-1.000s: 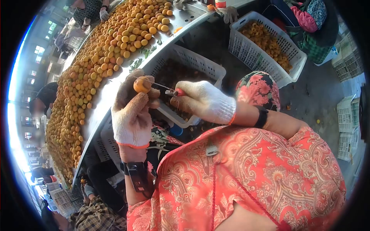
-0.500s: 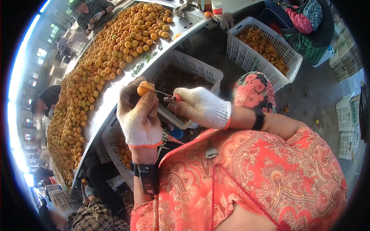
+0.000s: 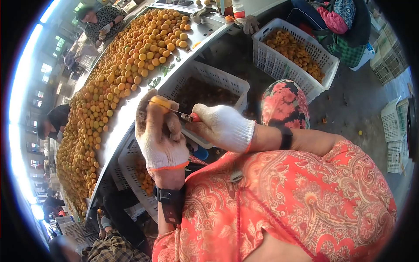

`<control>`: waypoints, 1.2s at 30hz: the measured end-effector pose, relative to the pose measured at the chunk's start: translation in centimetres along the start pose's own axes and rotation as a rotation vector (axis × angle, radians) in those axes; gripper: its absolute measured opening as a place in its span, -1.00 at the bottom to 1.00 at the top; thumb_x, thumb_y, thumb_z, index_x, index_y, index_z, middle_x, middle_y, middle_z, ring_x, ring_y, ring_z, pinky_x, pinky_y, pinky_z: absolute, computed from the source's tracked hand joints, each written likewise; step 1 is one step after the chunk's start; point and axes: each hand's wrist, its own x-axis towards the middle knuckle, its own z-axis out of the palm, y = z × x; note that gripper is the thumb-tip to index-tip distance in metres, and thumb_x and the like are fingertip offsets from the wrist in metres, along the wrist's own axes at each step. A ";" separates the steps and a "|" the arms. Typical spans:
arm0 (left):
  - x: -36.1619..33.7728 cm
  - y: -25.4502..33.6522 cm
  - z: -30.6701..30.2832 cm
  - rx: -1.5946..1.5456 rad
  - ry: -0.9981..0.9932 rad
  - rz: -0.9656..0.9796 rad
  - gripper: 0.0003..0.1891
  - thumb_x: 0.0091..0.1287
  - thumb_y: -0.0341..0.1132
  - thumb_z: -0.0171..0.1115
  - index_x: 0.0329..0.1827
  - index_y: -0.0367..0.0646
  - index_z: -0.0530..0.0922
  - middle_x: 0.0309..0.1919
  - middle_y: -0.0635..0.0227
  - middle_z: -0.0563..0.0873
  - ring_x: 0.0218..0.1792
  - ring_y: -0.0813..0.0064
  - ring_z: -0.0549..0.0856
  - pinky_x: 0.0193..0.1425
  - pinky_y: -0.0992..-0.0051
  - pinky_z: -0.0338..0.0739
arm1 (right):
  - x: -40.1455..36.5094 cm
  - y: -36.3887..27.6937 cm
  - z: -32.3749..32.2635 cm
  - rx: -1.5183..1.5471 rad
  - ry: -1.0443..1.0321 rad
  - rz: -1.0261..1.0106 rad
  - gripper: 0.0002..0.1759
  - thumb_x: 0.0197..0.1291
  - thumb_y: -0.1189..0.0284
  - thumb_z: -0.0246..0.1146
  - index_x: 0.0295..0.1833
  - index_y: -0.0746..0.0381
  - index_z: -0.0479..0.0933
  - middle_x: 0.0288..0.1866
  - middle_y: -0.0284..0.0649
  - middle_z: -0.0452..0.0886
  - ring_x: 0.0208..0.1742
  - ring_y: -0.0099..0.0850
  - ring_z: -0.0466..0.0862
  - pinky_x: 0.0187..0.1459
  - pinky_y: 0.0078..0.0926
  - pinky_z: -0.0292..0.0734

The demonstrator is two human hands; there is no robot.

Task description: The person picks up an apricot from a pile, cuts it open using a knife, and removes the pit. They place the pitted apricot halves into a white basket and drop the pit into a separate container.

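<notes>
Head view | orange fruit [image 3: 160, 102] pinched in left hand [image 3: 162, 146], likely for steadiness | red-handled tool [image 3: 195, 117] gripped in right hand [image 3: 227, 127], thin blade [image 3: 177, 112] held at fruit

Work surface: one bare-metal table [image 3: 118, 131] with a curved near edge, running from near left to far right. A dense heap of orange fruit [image 3: 131, 54] covers its left side along most of the length. Strip between heap and near edge: bare metal, with green leaves [image 3: 153, 82] scattered midway and a small orange scrap [image 3: 196, 45] farther along. Far right end: a crumpled grey glove [image 3: 201, 14], a brown container [image 3: 225, 7] and a red-and-white tub [image 3: 238, 11]; a second glove [image 3: 249, 24] droops over the edge.

Floor: grey [image 3: 345, 100], marked with small scraps. A white perforated crate [image 3: 273, 61] stands far right; stacked crates [image 3: 395, 135] stand right. A small yellowish round item [image 3: 360, 132] lies nearer than the first crate.
</notes>
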 end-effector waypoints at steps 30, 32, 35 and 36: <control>-1.3 -2.0 -1.2 0.576 -0.260 0.205 -0.56 0.31 -0.53 0.08 0.28 -0.22 0.52 -0.12 0.32 0.70 -0.10 0.60 0.65 0.02 0.54 0.57 | 2.1 -1.7 -1.6 0.756 -0.055 0.378 -0.79 0.45 0.27 0.24 0.02 0.15 0.50 -0.50 -0.54 0.42 -0.67 -0.79 0.29 -0.67 -0.77 0.09; -1.4 -1.7 -0.5 0.251 -0.181 -0.034 -0.61 0.33 -0.49 0.09 0.24 -0.20 0.53 -0.22 0.36 0.67 -0.25 0.63 0.60 -0.17 0.59 0.51 | 2.1 -1.9 -1.5 0.806 -0.041 0.415 -0.81 0.46 0.29 0.22 0.02 0.15 0.50 -0.51 -0.54 0.42 -0.68 -0.78 0.29 -0.67 -0.77 0.09; -1.2 -1.1 -1.3 -0.280 -0.107 -0.372 -0.68 0.37 -0.39 0.11 0.19 -0.14 0.54 -0.39 0.44 0.57 -0.51 0.69 0.45 -0.47 0.67 0.31 | 2.3 -1.1 -1.1 0.896 0.020 0.451 -0.83 0.46 0.32 0.20 0.03 0.16 0.49 -0.53 -0.53 0.40 -0.69 -0.77 0.30 -0.68 -0.77 0.08; -1.1 -1.0 -1.7 -0.480 -0.111 -0.480 -0.70 0.39 -0.34 0.13 0.16 -0.11 0.54 -0.46 0.49 0.51 -0.61 0.72 0.34 -0.57 0.69 0.17 | 2.4 -1.0 -0.9 0.937 0.063 0.450 -0.83 0.46 0.33 0.20 0.03 0.17 0.48 -0.54 -0.52 0.40 -0.70 -0.76 0.30 -0.69 -0.77 0.08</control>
